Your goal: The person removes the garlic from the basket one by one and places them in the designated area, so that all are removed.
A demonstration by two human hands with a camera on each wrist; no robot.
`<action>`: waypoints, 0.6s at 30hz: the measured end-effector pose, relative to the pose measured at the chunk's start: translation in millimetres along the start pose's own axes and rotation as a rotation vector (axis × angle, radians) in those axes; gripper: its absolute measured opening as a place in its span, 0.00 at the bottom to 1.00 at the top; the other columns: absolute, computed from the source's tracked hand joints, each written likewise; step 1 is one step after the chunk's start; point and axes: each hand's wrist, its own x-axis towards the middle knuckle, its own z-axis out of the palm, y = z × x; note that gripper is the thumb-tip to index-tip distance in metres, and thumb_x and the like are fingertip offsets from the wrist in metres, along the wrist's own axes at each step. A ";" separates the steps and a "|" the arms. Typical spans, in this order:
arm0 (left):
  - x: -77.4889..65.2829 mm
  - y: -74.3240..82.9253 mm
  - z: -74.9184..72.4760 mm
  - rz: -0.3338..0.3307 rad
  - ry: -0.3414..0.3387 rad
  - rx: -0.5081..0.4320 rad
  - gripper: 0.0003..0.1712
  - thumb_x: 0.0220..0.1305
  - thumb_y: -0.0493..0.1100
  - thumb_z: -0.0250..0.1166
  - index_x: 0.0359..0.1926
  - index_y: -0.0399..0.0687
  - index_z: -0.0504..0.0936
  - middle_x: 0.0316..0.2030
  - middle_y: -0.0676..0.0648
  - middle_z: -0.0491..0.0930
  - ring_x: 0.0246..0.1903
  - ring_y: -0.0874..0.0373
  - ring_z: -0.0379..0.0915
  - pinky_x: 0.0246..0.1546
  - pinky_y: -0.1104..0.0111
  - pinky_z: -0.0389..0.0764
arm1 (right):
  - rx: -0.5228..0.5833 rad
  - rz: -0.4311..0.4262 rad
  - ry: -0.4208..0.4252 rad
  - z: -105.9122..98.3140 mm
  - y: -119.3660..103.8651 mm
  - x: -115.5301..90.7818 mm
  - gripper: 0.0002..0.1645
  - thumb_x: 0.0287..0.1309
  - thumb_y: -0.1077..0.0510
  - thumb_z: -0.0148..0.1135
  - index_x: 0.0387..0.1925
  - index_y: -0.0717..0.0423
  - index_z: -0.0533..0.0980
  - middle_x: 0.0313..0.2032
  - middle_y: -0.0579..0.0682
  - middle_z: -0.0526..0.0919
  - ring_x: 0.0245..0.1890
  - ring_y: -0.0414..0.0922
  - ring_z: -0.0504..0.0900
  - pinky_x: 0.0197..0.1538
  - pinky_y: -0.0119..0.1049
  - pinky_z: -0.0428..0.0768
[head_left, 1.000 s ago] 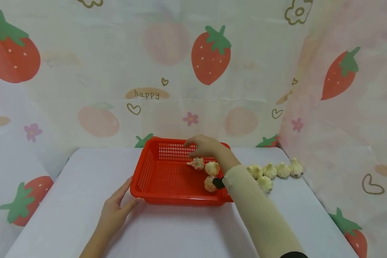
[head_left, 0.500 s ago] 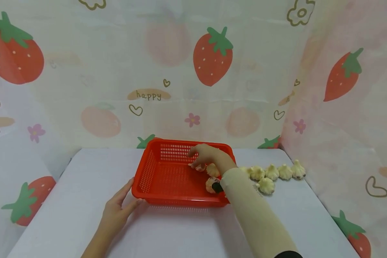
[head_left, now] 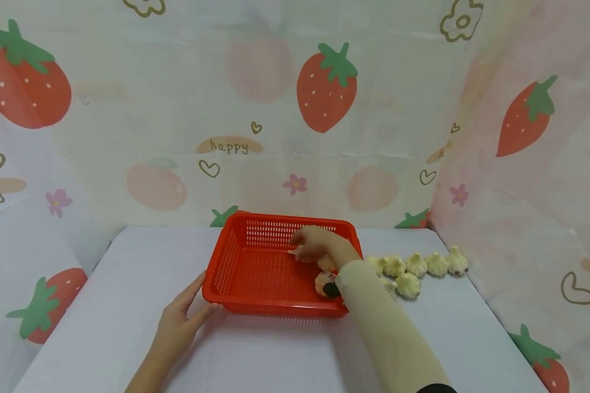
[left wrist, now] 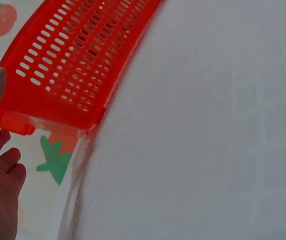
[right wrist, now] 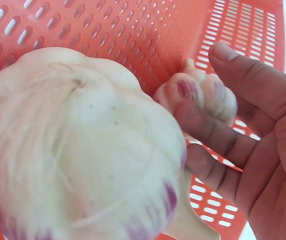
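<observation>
A red perforated plastic basket point(head_left: 280, 307) stands on the white table. My left hand point(head_left: 177, 325) holds its near left corner, the thumb at the rim in the left wrist view and the other fingers around the corner. Inside the basket's right half lie garlic bulbs. My right hand point(head_left: 319, 243) reaches in and grips the farthest garlic bulb point(right wrist: 175, 92), with its thumb by the stem and fingers around the side. Close to the right wrist camera is a large-looking second bulb point(right wrist: 77, 150). Partly behind the wrist, another bulb point(head_left: 323, 283) lies near the basket's front.
Right of the basket, several pale garlic bulbs point(head_left: 417, 266) line up on the table, with a single bulb point(head_left: 408, 285) in front of them. A strawberry-print cloth point(head_left: 403, 109) hangs behind and along the sides.
My right hand has come down from above the basket onto the far garlic bulb, and its fingers have closed around it. The left hand stays at the basket's corner.
</observation>
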 end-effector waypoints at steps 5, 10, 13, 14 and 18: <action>0.8 0.1 -0.9 0.008 0.006 0.000 0.44 0.64 0.55 0.72 0.78 0.65 0.63 0.73 0.54 0.68 0.73 0.55 0.63 0.62 0.89 0.57 | 0.152 0.074 -0.013 1.4 -0.9 -1.7 0.32 0.59 0.64 0.72 0.65 0.53 0.76 0.57 0.58 0.77 0.51 0.55 0.78 0.60 0.53 0.82; 0.6 -0.4 -1.1 -0.002 -0.001 0.000 0.45 0.64 0.55 0.72 0.78 0.66 0.63 0.74 0.54 0.68 0.74 0.56 0.62 0.61 0.89 0.57 | 0.132 0.084 -0.019 3.7 1.6 -1.5 0.31 0.60 0.66 0.71 0.65 0.54 0.76 0.58 0.57 0.75 0.53 0.55 0.74 0.62 0.53 0.80; 0.5 -0.2 -0.8 -0.003 -0.003 -0.001 0.45 0.64 0.55 0.72 0.78 0.66 0.63 0.74 0.54 0.68 0.74 0.52 0.63 0.62 0.89 0.56 | 0.104 0.070 -0.012 4.7 3.2 -0.1 0.30 0.61 0.67 0.70 0.64 0.55 0.76 0.57 0.57 0.75 0.53 0.54 0.73 0.60 0.52 0.79; 0.4 0.0 -0.5 -0.003 -0.004 0.000 0.45 0.64 0.56 0.72 0.78 0.66 0.63 0.74 0.54 0.68 0.73 0.51 0.63 0.62 0.89 0.57 | 0.116 0.072 -0.011 4.9 3.6 0.4 0.30 0.61 0.68 0.69 0.64 0.56 0.76 0.57 0.57 0.75 0.53 0.54 0.73 0.60 0.52 0.79; 0.2 0.8 -0.8 -0.005 -0.003 0.004 0.45 0.64 0.56 0.72 0.78 0.66 0.63 0.74 0.54 0.67 0.73 0.51 0.63 0.62 0.88 0.57 | 0.157 0.090 0.001 5.6 3.8 2.1 0.30 0.61 0.69 0.68 0.64 0.56 0.76 0.56 0.57 0.74 0.52 0.55 0.74 0.61 0.53 0.80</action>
